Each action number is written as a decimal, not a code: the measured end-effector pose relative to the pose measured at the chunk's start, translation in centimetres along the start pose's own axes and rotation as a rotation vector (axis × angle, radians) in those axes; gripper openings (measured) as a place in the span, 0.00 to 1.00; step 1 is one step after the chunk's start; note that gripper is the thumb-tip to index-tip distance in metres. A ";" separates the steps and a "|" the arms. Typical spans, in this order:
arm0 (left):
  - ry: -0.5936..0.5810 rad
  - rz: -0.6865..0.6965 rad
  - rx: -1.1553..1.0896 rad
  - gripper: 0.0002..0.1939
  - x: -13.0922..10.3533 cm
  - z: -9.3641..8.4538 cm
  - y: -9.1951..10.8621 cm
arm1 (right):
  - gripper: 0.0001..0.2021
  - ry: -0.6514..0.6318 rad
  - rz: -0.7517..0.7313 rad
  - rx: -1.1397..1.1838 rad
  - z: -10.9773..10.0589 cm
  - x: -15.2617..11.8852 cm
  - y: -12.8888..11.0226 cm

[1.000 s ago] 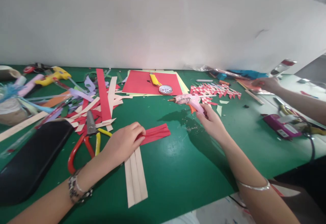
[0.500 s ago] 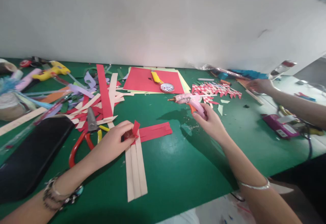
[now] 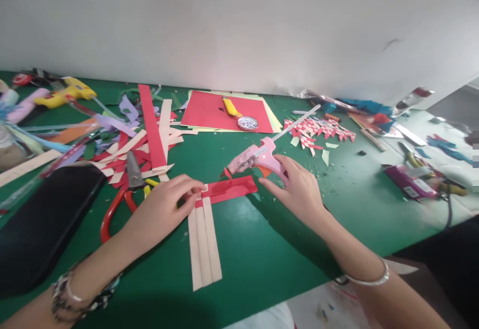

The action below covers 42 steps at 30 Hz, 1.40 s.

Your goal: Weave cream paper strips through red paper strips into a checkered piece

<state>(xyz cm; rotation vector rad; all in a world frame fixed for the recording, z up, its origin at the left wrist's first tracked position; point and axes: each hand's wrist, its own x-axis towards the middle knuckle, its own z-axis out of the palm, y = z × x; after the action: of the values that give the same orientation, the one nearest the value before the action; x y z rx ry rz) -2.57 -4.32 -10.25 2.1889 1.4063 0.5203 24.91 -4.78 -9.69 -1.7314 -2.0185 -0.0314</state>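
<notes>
My left hand [image 3: 164,207] is closed at the corner where red and cream paper strips cross, thumb and fingertips pinching the strips; the exact grip is partly hidden. Three cream strips [image 3: 205,249] run toward me from there, and red strips [image 3: 239,187] reach out to the right. In my right hand [image 3: 301,184] is a pink glue gun [image 3: 249,157], held by its handle. Its nozzle points down and left, just over the red strips; whether it touches them is unclear. A clear glue stick [image 3: 297,122] sticks out of its back.
Left of my hand lie red-handled pliers [image 3: 108,217], a black case [image 3: 48,224] and piled paper strips [image 3: 152,129]. Behind are red sheets [image 3: 205,112] with a yellow cutter [image 3: 231,107] and a round tin [image 3: 247,123]. Checkered woven pieces [image 3: 322,129] and a purple box [image 3: 407,182] lie right.
My right hand has brought the glue gun left and nearer, tilting its nozzle down over the red strips. The red end raised at my left fingers no longer stands up. Another person's arm has withdrawn rightward.
</notes>
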 end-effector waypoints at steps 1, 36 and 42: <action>-0.014 0.001 0.011 0.18 0.0 0.1 0.0 | 0.24 0.006 0.015 0.000 0.1 0.1 0.1; 0.035 -0.083 0.090 0.19 0.9 1.7 2.4 | 0.19 -0.002 0.220 0.252 0.3 0.7 1.6; 0.071 -0.068 -0.037 0.19 0.5 1.0 2.0 | 0.19 -0.020 0.185 0.260 0.6 0.5 1.4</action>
<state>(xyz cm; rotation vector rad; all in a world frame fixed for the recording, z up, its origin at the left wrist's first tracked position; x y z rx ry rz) -0.30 -4.73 -9.85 2.1039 1.4905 0.6003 25.98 -3.86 -10.48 -1.7458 -1.7768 0.2964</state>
